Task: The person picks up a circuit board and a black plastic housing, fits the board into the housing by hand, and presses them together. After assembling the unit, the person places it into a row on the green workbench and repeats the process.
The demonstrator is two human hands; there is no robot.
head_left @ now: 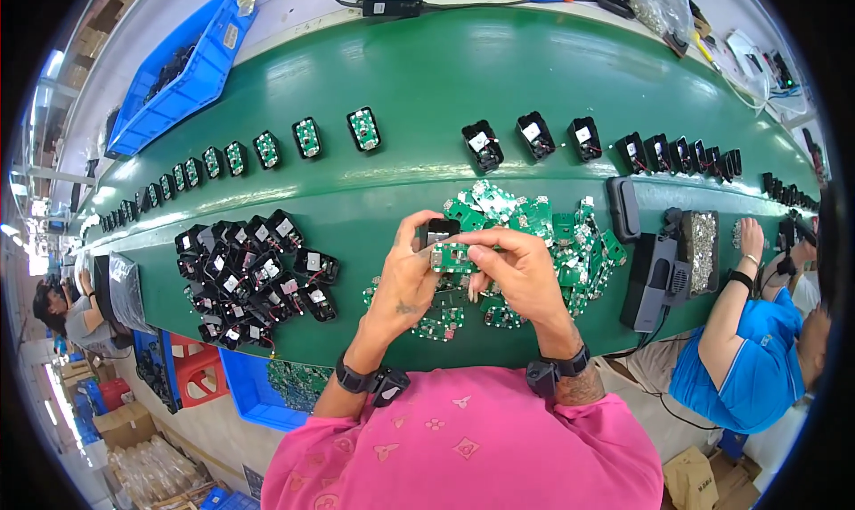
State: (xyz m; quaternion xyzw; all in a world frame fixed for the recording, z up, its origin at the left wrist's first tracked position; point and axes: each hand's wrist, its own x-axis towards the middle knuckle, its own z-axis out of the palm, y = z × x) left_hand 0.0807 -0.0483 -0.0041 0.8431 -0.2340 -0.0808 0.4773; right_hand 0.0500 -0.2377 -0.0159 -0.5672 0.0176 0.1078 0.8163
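Observation:
My left hand (405, 283) is closed around a small black plastic housing (443, 227) in front of my chest. Against the near side of that housing sits a green circuit board (456, 259), pinched by the fingers of my right hand (524, 277). Whether the board is inside the housing or just in front of it, I cannot tell. Below and beyond both hands spreads a loose heap of green circuit boards (534, 216). To the left lies a pile of black housings (254, 274) with white parts and wires inside.
Housings fitted with green boards (306, 138) stand in a row at far left; open black housings (536, 136) continue it rightward. A grey device (650, 283), a tray of small metal parts (700, 252) and a person in blue (735, 359) are at right. A blue crate (183, 73) stands far left.

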